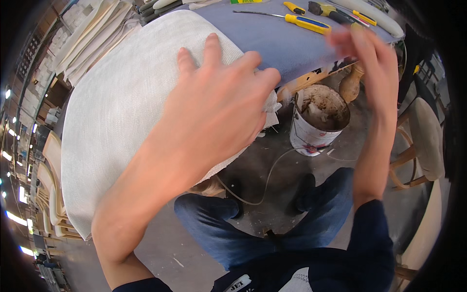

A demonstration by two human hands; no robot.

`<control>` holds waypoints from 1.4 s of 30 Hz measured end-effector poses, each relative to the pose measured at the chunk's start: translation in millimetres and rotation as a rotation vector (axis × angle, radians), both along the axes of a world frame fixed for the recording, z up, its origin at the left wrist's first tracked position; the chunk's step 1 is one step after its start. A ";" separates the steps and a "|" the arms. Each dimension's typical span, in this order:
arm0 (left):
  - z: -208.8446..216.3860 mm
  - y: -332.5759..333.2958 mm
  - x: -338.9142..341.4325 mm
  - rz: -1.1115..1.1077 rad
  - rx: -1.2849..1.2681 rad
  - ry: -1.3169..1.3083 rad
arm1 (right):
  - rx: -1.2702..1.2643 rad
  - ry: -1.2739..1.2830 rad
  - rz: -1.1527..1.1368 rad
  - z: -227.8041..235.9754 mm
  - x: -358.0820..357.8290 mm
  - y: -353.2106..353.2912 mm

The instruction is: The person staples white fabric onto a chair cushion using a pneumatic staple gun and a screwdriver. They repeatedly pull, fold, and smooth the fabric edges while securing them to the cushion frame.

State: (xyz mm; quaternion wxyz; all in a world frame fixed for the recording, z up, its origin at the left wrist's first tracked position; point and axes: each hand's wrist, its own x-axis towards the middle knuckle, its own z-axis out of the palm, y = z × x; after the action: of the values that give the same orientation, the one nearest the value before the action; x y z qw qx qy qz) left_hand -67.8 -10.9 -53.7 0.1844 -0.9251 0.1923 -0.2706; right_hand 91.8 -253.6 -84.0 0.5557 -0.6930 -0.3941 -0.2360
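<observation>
A large cream woven fabric piece (116, 97), rounded at its far left corner and frayed along its right edge, spreads over the left of the work surface. My left hand (214, 92) lies across it, palm down. Its two outer fingers stretch over the cloth, while index and middle finger bend at the frayed edge with the thumb below, closed on that edge. My right hand (369, 63) is raised at the right, beside the blue-grey table top (287, 53). Motion smears its fingers, so whether they hold anything is unclear. Just beyond it lies a yellow-handled screwdriver (307, 23).
More tools, including black-and-yellow pliers (331, 12), lie at the table's far right. A stained bucket (316, 134) stands on the floor below the edge, near a thin hose (266, 182). Fabric layers (95, 41) are piled far left; a padded chair (423, 141) is at right.
</observation>
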 end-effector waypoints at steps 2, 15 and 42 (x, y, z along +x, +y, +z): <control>-3.2 -0.6 3.4 -0.021 -0.013 -0.024 | -0.176 -0.246 -0.240 32.3 81.7 -12.0; -2.6 0.3 2.7 -0.011 -0.036 -0.009 | -1.066 -0.234 -0.907 16.4 276.8 -20.6; 0.5 -1.5 2.6 0.139 0.046 0.067 | -0.226 0.028 -0.095 -132.6 -174.3 12.4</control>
State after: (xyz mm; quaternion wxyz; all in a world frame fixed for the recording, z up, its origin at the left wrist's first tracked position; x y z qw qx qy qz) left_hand -65.1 -12.4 -53.2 0.2175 -0.9403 0.1397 -0.2213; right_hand -82.5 -241.2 -216.6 0.4677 -0.7722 -0.3772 -0.2064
